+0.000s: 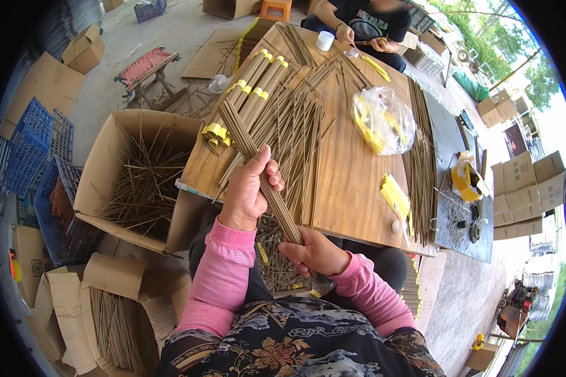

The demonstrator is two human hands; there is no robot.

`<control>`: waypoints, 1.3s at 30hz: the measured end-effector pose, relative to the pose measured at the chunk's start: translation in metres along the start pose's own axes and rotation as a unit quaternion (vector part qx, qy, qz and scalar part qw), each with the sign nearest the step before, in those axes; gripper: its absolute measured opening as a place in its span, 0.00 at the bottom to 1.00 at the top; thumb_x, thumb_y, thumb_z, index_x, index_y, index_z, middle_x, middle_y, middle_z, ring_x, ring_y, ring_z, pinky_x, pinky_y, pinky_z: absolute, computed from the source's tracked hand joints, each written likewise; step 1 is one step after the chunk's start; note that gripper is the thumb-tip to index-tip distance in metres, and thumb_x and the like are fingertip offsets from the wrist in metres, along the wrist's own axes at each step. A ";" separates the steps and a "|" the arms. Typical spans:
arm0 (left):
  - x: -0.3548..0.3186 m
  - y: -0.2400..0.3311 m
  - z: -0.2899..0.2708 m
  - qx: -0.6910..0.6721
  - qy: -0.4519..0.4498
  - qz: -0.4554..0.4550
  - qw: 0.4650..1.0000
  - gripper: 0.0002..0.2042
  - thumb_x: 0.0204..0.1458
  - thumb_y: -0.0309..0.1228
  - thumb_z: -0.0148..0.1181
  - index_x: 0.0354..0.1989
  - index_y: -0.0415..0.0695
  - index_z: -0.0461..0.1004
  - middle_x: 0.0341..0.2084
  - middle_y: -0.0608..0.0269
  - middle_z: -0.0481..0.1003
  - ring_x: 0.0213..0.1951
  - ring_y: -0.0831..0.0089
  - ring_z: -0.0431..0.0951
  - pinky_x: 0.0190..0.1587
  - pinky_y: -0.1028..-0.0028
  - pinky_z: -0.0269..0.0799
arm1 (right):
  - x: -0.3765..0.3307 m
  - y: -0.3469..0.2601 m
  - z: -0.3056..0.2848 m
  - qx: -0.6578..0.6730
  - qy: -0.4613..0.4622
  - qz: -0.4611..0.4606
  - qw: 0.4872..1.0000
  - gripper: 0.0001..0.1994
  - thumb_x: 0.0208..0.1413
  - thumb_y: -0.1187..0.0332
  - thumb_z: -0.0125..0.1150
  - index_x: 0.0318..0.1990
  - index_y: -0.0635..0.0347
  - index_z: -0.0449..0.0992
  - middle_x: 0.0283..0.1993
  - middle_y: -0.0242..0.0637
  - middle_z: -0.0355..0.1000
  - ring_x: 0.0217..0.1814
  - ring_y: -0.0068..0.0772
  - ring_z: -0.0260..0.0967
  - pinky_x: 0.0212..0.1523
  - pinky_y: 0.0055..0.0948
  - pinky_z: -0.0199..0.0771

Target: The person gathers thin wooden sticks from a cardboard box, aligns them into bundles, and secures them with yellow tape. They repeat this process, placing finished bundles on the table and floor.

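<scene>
A slanting bundle of thin brown incense sticks [279,209] is held in both hands over the near edge of the wooden table [346,195]. My left hand [248,191] wraps around its middle, thumb on top. Lower down, my right hand [321,252] grips the near end. Beyond the bundle, loose incense sticks [299,125] lie spread across the table. Several finished-looking rolls of sticks with yellow bands [251,93] are stacked to the left of them.
A cardboard box [94,210] of jumbled sticks stands left of the table; another box [116,276] with sticks is nearer. On the table are a plastic bag [383,122] with yellow pieces and yellow strips [394,198]. Across from me a person [374,31] works with both hands.
</scene>
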State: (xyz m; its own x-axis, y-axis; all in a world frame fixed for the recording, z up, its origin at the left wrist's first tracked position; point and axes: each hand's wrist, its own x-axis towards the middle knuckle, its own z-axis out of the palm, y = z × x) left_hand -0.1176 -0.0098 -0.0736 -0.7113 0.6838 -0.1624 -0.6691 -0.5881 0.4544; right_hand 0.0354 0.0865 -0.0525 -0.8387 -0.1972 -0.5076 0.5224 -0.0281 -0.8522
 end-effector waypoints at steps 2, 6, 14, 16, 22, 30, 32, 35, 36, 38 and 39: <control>-0.001 0.002 0.000 -0.019 -0.007 0.000 1.000 0.12 0.51 0.38 0.55 0.21 0.49 0.63 0.14 0.72 0.63 0.17 0.80 0.63 0.21 0.79 0.61 | -0.003 0.000 -0.002 0.023 -0.021 0.009 0.999 0.10 0.57 0.64 0.48 0.29 0.60 0.61 0.12 0.26 0.58 0.10 0.17 0.55 0.12 0.17 0.55; -0.001 0.008 0.004 0.008 0.030 0.050 0.998 0.13 0.51 0.39 0.55 0.20 0.49 0.62 0.14 0.72 0.62 0.17 0.82 0.62 0.20 0.80 0.60 | -0.009 0.011 0.001 -0.015 0.027 0.005 0.999 0.08 0.55 0.66 0.51 0.31 0.60 0.62 0.14 0.26 0.58 0.11 0.15 0.55 0.12 0.17 0.56; -0.008 0.005 0.031 0.013 -0.061 0.054 0.997 0.14 0.51 0.42 0.54 0.20 0.49 0.62 0.11 0.74 0.59 0.13 0.82 0.59 0.16 0.81 0.57 | -0.034 0.037 -0.013 -0.040 0.028 -0.060 0.997 0.11 0.54 0.64 0.55 0.33 0.61 0.62 0.17 0.25 0.59 0.12 0.13 0.55 0.13 0.16 0.57; -0.009 0.001 0.049 0.050 -0.101 0.066 0.991 0.13 0.53 0.41 0.51 0.22 0.49 0.62 0.11 0.74 0.58 0.12 0.84 0.57 0.14 0.82 0.55 | -0.041 0.038 -0.018 -0.018 0.017 -0.075 0.997 0.12 0.54 0.63 0.54 0.33 0.61 0.62 0.18 0.25 0.59 0.13 0.13 0.56 0.14 0.16 0.57; -0.020 -0.020 0.141 0.223 -0.237 0.196 0.925 0.11 0.53 0.36 0.52 0.23 0.46 0.61 0.09 0.72 0.58 0.10 0.82 0.57 0.12 0.81 0.56 | -0.021 0.048 -0.066 -0.206 0.186 -0.308 0.910 0.15 0.48 0.61 0.61 0.37 0.62 0.68 0.23 0.41 0.66 0.25 0.29 0.65 0.29 0.28 0.67; 0.014 -0.091 0.151 0.396 -0.262 0.190 0.860 0.15 0.45 0.38 0.62 0.20 0.43 0.64 0.12 0.73 0.64 0.15 0.87 0.63 0.18 0.86 0.57 | -0.004 0.029 -0.115 -0.135 0.304 -0.437 0.836 0.13 0.48 0.64 0.61 0.36 0.61 0.68 0.28 0.42 0.71 0.31 0.32 0.71 0.33 0.29 0.69; 0.015 -0.097 0.154 0.401 -0.253 0.183 0.861 0.15 0.46 0.38 0.62 0.20 0.43 0.64 0.12 0.73 0.64 0.15 0.87 0.63 0.18 0.86 0.57 | -0.002 0.030 -0.116 -0.115 0.304 -0.444 0.835 0.12 0.48 0.65 0.60 0.36 0.61 0.68 0.29 0.43 0.71 0.33 0.35 0.71 0.33 0.29 0.69; 0.014 -0.095 0.164 0.424 -0.258 0.190 0.847 0.13 0.47 0.35 0.60 0.23 0.42 0.63 0.13 0.69 0.64 0.16 0.84 0.64 0.19 0.83 0.60 | -0.001 0.031 -0.116 -0.125 0.321 -0.464 0.816 0.11 0.47 0.66 0.60 0.35 0.60 0.68 0.30 0.45 0.70 0.33 0.43 0.70 0.32 0.32 0.69; 0.011 -0.094 0.172 0.413 -0.261 0.203 0.849 0.13 0.48 0.34 0.59 0.24 0.42 0.62 0.14 0.67 0.64 0.16 0.81 0.64 0.19 0.81 0.61 | -0.003 0.030 -0.116 -0.124 0.323 -0.461 0.817 0.11 0.47 0.66 0.60 0.34 0.60 0.68 0.29 0.45 0.69 0.32 0.45 0.70 0.32 0.32 0.69; 0.004 -0.092 0.191 0.386 -0.272 0.236 0.849 0.12 0.50 0.35 0.56 0.28 0.42 0.61 0.15 0.65 0.63 0.16 0.78 0.63 0.20 0.78 0.62 | -0.003 0.030 -0.118 -0.113 0.320 -0.455 0.823 0.10 0.47 0.66 0.60 0.32 0.60 0.67 0.28 0.44 0.68 0.31 0.46 0.68 0.31 0.34 0.68; 0.001 -0.090 0.201 0.383 -0.267 0.255 0.847 0.15 0.53 0.42 0.51 0.28 0.42 0.61 0.14 0.65 0.62 0.16 0.78 0.62 0.20 0.77 0.62 | -0.005 0.028 -0.118 -0.113 0.319 -0.452 0.825 0.10 0.47 0.66 0.60 0.32 0.60 0.67 0.28 0.44 0.68 0.31 0.46 0.68 0.31 0.33 0.68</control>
State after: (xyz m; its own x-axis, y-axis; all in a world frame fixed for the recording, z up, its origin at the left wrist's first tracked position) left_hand -0.0148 0.1310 0.0614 -0.5298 0.6436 0.5524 0.1776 -0.5527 0.8143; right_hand 0.0361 0.2020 -0.0886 -0.8178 0.3624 0.4471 -0.3437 0.3156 -0.8845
